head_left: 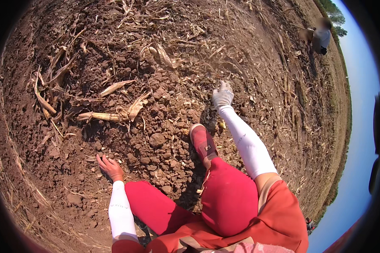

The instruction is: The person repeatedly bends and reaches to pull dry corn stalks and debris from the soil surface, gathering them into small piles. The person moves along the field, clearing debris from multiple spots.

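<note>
My left hand [110,167] is bare, its fingers spread over the brown clods beside my left knee. No held object shows in it. My right hand [223,95] wears a whitish glove and reaches out over the ground beyond my shoe; its short-looking fingers point away from me, apart, with nothing visible in them. Crumbly soil [157,140] lies between the two hands. A dry corn stalk [100,116] with a pale husk leaf [138,105] rests on the soil ahead of my left hand.
My red shoe [202,142] is planted on the clods between my arms. More dry stalks [43,101] and husks [164,57] litter the field. A person [321,37] is low to the ground at the far right, with trees [334,17] behind.
</note>
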